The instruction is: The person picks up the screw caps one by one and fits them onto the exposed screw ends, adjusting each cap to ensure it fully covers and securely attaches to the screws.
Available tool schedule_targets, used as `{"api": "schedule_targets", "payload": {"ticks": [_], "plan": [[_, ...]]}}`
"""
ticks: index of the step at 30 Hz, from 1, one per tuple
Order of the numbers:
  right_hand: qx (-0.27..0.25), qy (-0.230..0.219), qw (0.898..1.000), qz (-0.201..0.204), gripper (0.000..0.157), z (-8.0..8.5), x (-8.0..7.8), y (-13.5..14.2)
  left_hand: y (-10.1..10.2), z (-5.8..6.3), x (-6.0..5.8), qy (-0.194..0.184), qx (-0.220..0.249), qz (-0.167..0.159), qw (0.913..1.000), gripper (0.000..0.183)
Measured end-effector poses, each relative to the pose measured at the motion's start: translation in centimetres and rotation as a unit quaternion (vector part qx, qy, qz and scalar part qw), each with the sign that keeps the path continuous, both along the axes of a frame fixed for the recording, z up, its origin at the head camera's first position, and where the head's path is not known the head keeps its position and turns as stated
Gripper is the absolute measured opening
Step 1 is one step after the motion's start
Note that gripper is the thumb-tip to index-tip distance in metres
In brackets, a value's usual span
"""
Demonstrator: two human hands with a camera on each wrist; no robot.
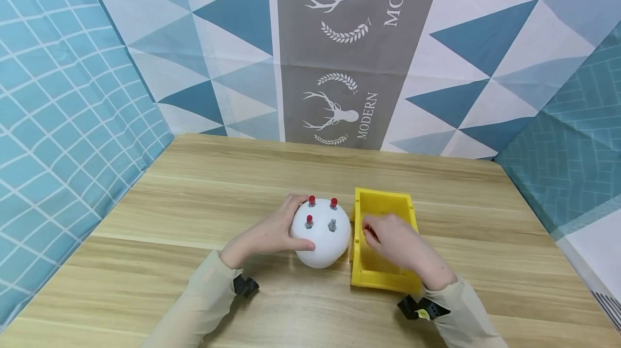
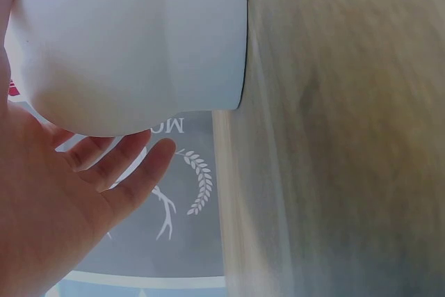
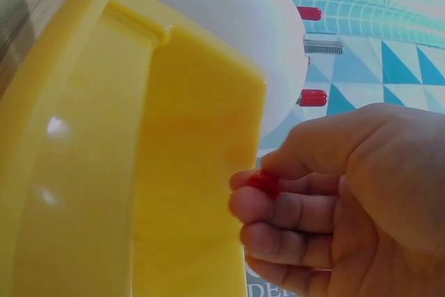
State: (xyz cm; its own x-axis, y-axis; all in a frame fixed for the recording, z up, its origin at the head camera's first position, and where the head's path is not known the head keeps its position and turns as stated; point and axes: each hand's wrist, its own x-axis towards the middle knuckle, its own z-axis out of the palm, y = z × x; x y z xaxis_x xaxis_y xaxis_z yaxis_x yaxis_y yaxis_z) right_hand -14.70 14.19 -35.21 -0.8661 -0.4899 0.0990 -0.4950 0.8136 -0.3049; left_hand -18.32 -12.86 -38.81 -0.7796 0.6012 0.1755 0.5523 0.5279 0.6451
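Observation:
A white rounded dome (image 1: 321, 253) stands on the table, with threaded bolts on its top. Red caps (image 1: 309, 220) cover three of the bolts, while one bolt (image 1: 332, 225) at the right front is bare metal. My left hand (image 1: 274, 234) holds the dome from its left side, thumb toward the front and fingers round the back. Over the yellow bin (image 1: 385, 282), my right hand (image 1: 394, 239) pinches a small red cap (image 3: 264, 183) between thumb and fingers. The cap shows in the right wrist view; in the head view the hand hides it.
The bin stands just right of the dome, its walls rising from the wooden table (image 1: 218, 175). A patterned cloth backdrop (image 1: 335, 57) borders the table's far edge. Tiled-print cloth (image 1: 58, 95) hangs along the left side.

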Motion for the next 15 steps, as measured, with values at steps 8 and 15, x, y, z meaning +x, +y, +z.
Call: {"api": "schedule_targets", "payload": {"ticks": [8, 15], "plan": [[-0.025, 0.056, 0.998, 0.017, 0.008, 0.24, -0.07, -0.14, 0.02, 0.04, 0.02, -0.004, -0.004, 0.000, 1.0000, 0.092], [-0.032, 0.075, 0.997, 0.012, 0.006, 0.51, 0.11, -0.32, 0.03, -0.02, -0.02, -0.002, 0.000, 0.001, 1.0000, 0.093]]}}
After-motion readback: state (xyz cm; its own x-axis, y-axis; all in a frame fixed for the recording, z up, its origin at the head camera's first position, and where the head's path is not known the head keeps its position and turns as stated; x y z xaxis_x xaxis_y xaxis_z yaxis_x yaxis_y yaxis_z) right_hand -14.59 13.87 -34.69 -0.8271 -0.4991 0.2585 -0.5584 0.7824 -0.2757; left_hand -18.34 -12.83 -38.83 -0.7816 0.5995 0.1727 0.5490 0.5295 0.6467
